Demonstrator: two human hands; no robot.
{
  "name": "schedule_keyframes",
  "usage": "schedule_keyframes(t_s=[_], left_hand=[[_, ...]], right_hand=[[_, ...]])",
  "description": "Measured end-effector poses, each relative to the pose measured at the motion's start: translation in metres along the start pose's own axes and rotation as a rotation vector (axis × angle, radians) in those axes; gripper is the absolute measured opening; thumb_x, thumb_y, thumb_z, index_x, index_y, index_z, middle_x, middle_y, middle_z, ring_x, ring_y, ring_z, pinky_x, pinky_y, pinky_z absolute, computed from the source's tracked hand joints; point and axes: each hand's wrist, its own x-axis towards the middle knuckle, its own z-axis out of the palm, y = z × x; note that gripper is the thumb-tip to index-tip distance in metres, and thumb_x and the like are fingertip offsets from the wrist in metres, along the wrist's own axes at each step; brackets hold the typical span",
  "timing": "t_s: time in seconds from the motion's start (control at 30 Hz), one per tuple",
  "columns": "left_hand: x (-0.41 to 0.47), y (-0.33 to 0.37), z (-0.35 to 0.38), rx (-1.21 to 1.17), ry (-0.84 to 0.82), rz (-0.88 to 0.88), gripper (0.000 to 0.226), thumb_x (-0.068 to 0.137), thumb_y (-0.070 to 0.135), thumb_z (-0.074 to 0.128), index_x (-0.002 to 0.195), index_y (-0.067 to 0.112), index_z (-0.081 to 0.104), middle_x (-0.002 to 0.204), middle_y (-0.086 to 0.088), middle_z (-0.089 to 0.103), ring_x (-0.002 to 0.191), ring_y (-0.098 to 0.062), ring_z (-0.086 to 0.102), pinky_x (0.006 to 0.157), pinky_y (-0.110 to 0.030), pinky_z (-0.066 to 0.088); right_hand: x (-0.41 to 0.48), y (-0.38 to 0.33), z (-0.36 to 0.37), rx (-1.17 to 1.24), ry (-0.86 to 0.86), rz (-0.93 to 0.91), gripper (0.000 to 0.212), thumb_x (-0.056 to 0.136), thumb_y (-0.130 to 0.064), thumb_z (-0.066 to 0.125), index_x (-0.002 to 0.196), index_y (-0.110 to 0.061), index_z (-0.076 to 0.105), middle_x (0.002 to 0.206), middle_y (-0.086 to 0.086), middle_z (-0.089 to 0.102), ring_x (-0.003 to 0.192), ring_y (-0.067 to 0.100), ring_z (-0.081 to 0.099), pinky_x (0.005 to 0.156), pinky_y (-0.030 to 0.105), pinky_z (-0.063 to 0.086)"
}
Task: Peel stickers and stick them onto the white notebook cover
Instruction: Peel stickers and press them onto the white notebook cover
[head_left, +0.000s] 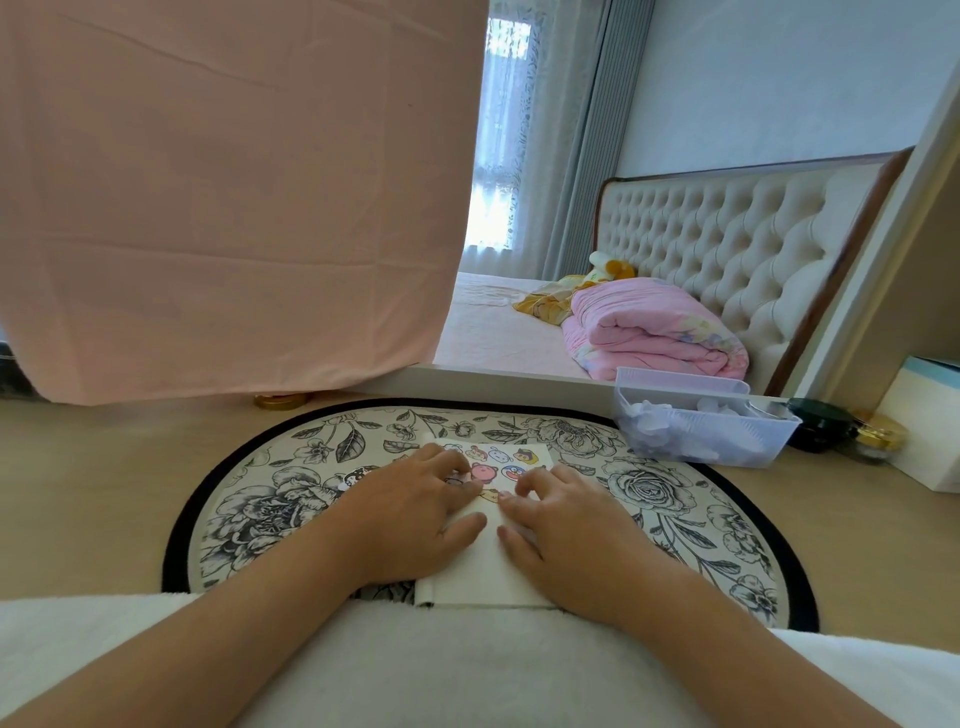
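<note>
Nearest, on the mat: notebook, long axis pointing away from the body. Resting on it from either side, left hand and right hand, fingers curled, tips meeting at a yellow sticker midway, equally close; pinching or merely pressing, cannot tell. Beyond, more stickers.

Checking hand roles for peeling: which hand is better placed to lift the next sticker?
Likely the right hand: its curled fingertips sit at the near edge of the sticker sheet, by the yellow sticker. The left hand lies across the sheet's left side, apparently steadying it.
</note>
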Motion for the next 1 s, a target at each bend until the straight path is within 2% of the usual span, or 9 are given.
schedule_keyframes(t_s=[0.1,0.23,0.37,0.5,0.6,0.67,0.8,0.9,1.0], left_hand=[[-0.001,-0.002,0.0,-0.012,0.007,0.005,0.072,0.09,0.062,0.013,0.141,0.03,0.053,0.133,0.011,0.043,0.126,-0.007,0.035,0.097,-0.037,0.048],[-0.001,-0.002,-0.002,-0.011,0.055,0.046,0.068,0.09,0.063,0.02,0.123,0.027,0.068,0.122,0.012,0.055,0.112,-0.006,0.045,0.09,-0.031,0.049],[-0.002,0.0,-0.001,-0.068,0.095,0.026,0.064,0.088,0.065,0.029,0.12,0.028,0.071,0.117,0.013,0.063,0.109,-0.004,0.052,0.089,-0.031,0.051],[-0.005,0.002,-0.002,-0.139,0.127,-0.014,0.063,0.087,0.065,0.033,0.12,0.028,0.07,0.119,0.016,0.062,0.114,0.001,0.049,0.093,-0.029,0.049],[-0.009,0.0,-0.006,-0.188,0.177,-0.069,0.062,0.086,0.065,0.033,0.126,0.03,0.066,0.126,0.02,0.058,0.121,0.005,0.044,0.098,-0.022,0.044],[-0.013,-0.008,-0.011,-0.199,0.22,-0.127,0.056,0.089,0.062,0.036,0.128,0.034,0.063,0.127,0.022,0.056,0.12,0.006,0.045,0.099,-0.024,0.045],[-0.03,-0.037,-0.021,-0.123,0.263,-0.257,0.034,0.096,0.042,0.053,0.129,0.036,0.062,0.126,0.019,0.058,0.118,-0.003,0.051,0.097,-0.028,0.047],[-0.045,-0.058,-0.021,-0.087,0.247,-0.344,0.032,0.096,0.034,0.057,0.128,0.034,0.063,0.123,0.018,0.06,0.114,-0.003,0.053,0.09,-0.021,0.043],[-0.055,-0.072,-0.017,-0.09,0.247,-0.38,0.031,0.096,0.03,0.058,0.127,0.031,0.065,0.115,0.017,0.061,0.102,0.0,0.049,0.082,-0.016,0.039]], right_hand=[[-0.002,-0.001,-0.001,-0.033,0.019,-0.011,0.08,0.085,-0.057,0.001,0.126,-0.027,0.063,0.128,-0.004,0.061,0.116,0.02,0.051,0.097,0.039,0.044],[-0.004,0.0,-0.002,-0.032,0.013,-0.002,0.075,0.087,-0.058,0.004,0.119,-0.029,0.065,0.122,-0.008,0.064,0.112,0.019,0.053,0.095,0.04,0.044],[-0.006,0.0,-0.004,-0.039,0.021,0.025,0.066,0.09,-0.059,0.013,0.109,-0.028,0.068,0.114,-0.01,0.067,0.105,0.018,0.055,0.092,0.038,0.043],[-0.008,-0.001,-0.005,-0.038,0.017,0.064,0.067,0.089,-0.062,0.014,0.116,-0.03,0.067,0.122,-0.011,0.065,0.11,0.017,0.057,0.095,0.038,0.041],[-0.007,-0.002,-0.012,0.012,0.028,0.083,0.048,0.097,-0.058,0.032,0.125,-0.033,0.062,0.131,-0.012,0.059,0.115,0.016,0.058,0.097,0.037,0.04],[-0.005,-0.004,-0.018,0.077,0.056,0.077,0.042,0.1,-0.054,0.039,0.132,-0.035,0.058,0.134,-0.012,0.057,0.115,0.016,0.059,0.097,0.035,0.043],[0.006,-0.016,-0.027,0.192,0.094,0.05,0.036,0.101,-0.046,0.044,0.132,-0.038,0.06,0.133,-0.015,0.058,0.114,0.014,0.062,0.093,0.032,0.049],[0.02,-0.031,-0.028,0.253,0.078,0.017,0.034,0.102,-0.041,0.045,0.133,-0.038,0.06,0.134,-0.013,0.058,0.118,0.016,0.06,0.096,0.032,0.046],[0.037,-0.049,-0.03,0.298,0.081,-0.015,0.033,0.103,-0.038,0.046,0.132,-0.036,0.062,0.133,-0.009,0.059,0.118,0.017,0.059,0.096,0.035,0.047]])
